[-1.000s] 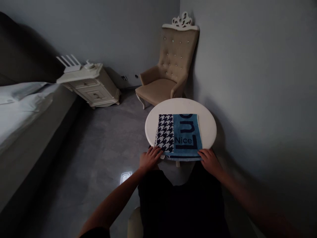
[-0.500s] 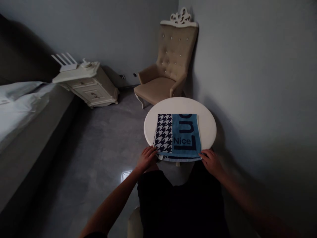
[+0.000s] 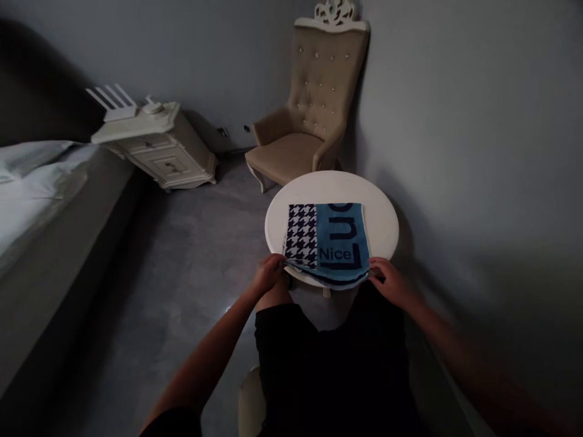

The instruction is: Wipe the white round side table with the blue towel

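Note:
A folded cloth (image 3: 337,233), part blue with dark lettering and part black-and-white houndstooth, lies on a round white table (image 3: 332,183). The word "Nice" reads near its front edge. My left hand (image 3: 269,272) is closed on the near left corner, and my right hand (image 3: 386,280) pinches the near right corner. Between them the near edge is raised a little and sags in the middle, with several layers showing. The far part of the cloth stays flat on the tabletop.
Behind the table stands a tan tufted armchair (image 3: 291,155). A white nightstand (image 3: 170,161) at the left carries a router (image 3: 119,112) and a small white object (image 3: 153,107). A bed (image 3: 39,188) runs along the left side, and a grey wall (image 3: 478,133) rises at the right.
Both hands have closed on the near corners of the cloth and lifted its near edge slightly, so it now bows between them. The camera view has tilted down a little.

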Available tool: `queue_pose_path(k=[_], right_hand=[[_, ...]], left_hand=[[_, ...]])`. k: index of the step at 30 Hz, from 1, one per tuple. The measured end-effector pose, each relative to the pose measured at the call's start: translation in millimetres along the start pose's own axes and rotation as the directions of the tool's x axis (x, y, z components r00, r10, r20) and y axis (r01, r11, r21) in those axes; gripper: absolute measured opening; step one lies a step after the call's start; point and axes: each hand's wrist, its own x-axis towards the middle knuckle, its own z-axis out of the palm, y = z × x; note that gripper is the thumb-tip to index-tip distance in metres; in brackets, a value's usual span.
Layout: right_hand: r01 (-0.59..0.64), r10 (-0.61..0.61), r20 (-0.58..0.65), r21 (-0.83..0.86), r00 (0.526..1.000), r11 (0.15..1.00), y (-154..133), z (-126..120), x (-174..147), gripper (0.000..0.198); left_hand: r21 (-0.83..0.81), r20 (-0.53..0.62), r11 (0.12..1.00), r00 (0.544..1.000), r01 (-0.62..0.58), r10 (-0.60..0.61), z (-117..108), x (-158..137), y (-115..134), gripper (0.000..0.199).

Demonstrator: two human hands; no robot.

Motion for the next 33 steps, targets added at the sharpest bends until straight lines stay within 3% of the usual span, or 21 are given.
queue_pose_path(k=[4, 10, 15, 20, 23, 25, 30, 33], right_hand=[[0.046, -0.036, 0.135, -0.068, 0.990, 0.997, -1, 6, -14, 0.040], [0.074, -0.039, 0.224, -0.147, 0.974, 0.986, -5, 7, -32, 0.054], [0.130, -0.099, 0.203, -0.145, 0.974, 0.981, -7, 6, -29, 0.052], [0.093, -0.071, 0.122, -0.185, 0.990, 0.978, -1, -2, -17, 0.035], [0.109, -0.088, 0.120, -0.175, 0.989, 0.978, 2, -20, 13, 0.027], [0.107, -0.091, 0.092, -0.182, 0.992, 0.977, 1, -42, 51, 0.024], [-0.004, -0.035, -0.156, -0.241, 0.987, 0.970, -22, -115, 190, 0.022], [-0.097, 0.053, -0.246, -0.172, 0.968, 0.980, -58, -150, 258, 0.029]], left_hand=[[-0.024, 0.128, 0.993, 0.985, -0.117, 0.119, -2, -12, 0, 0.034], [0.025, 0.268, 0.963, 0.930, -0.270, 0.254, -7, -36, -9, 0.055], [0.050, 0.313, 0.962, 0.919, -0.267, 0.239, -5, -32, -13, 0.045], [0.028, 0.295, 0.971, 0.930, -0.238, 0.220, -13, -9, -10, 0.031], [0.012, 0.227, 0.980, 0.955, -0.199, 0.192, -22, 28, -5, 0.025], [0.026, 0.186, 0.992, 0.976, -0.120, 0.113, -30, 67, -2, 0.024], [0.076, 0.022, 0.993, 0.995, 0.092, -0.094, -63, 201, 4, 0.020], [0.035, -0.079, 0.999, 0.996, 0.037, -0.034, -92, 269, 12, 0.028]])
